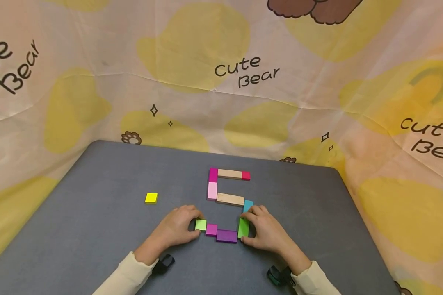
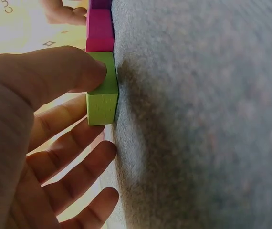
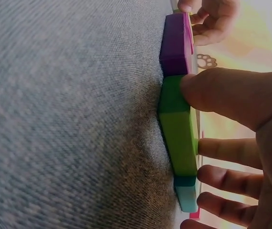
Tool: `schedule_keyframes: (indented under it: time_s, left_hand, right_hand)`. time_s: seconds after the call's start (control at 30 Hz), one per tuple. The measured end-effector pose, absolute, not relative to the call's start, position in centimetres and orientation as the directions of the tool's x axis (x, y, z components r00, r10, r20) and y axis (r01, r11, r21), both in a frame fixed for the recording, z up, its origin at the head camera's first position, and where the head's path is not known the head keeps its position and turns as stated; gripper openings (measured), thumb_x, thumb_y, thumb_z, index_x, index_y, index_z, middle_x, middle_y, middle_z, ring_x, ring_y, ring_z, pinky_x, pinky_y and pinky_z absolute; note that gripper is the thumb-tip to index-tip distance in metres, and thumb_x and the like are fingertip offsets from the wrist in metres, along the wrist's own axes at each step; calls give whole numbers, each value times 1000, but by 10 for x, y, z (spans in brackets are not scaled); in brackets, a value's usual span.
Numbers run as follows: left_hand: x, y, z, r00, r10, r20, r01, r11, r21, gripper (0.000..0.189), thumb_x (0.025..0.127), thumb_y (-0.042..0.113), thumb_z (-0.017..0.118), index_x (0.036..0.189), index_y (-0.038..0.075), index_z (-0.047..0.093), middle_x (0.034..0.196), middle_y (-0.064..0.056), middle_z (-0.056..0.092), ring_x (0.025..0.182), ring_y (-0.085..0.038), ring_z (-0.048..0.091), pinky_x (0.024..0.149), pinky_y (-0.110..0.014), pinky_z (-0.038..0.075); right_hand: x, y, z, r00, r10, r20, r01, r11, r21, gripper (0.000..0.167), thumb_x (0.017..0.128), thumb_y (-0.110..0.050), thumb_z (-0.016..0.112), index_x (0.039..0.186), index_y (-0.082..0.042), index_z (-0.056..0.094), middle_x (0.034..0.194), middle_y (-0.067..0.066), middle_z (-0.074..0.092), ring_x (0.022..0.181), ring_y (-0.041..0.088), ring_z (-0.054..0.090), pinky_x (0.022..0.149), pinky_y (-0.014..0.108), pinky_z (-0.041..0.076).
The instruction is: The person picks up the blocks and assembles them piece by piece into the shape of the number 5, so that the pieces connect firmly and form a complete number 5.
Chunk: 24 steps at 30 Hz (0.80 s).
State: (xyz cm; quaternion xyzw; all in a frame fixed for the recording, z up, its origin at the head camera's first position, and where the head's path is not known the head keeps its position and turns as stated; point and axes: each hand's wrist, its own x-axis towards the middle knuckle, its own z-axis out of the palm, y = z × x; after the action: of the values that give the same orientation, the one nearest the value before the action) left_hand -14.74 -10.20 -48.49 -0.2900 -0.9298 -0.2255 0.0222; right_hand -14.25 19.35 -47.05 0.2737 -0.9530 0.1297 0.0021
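My left hand (image 1: 178, 225) pinches a light green block (image 1: 201, 225) between thumb and fingers, the thumb on its near face in the left wrist view. Touching that block is a magenta block (image 1: 211, 230), followed by a purple block (image 1: 227, 236). At the right end of this row, my right hand (image 1: 266, 230) grips a longer green block (image 1: 243, 228) with thumb and fingers. A blue block (image 1: 248, 205) stands against the green one's far end, partly hidden by the fingers. Both held blocks rest on the grey table (image 1: 302, 196).
From the blue block the line continues through a wooden block (image 1: 230, 199), a pink block (image 1: 212, 191), a dark magenta block (image 1: 213, 175), another wooden block (image 1: 229, 174) and a red block (image 1: 245, 175). Alone to the left lies a yellow block (image 1: 151, 198). A printed cloth (image 1: 192, 49) hangs behind.
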Motion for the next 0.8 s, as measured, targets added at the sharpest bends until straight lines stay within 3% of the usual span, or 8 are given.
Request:
schedule_keyframes:
  time_s: [0.8]
  left_hand:
    - [-146,-100,-487,-840,515,170,533,727,433,25,73,23,78,97,19,71,91,8,62,83,-9,55,74,-30,49]
  right_hand:
    - [-143,193,-468,-853,-521,24,-510,824,-247,55,71,-44,79,117,-16,66,101,-5,57,87,11,43,70,28,44]
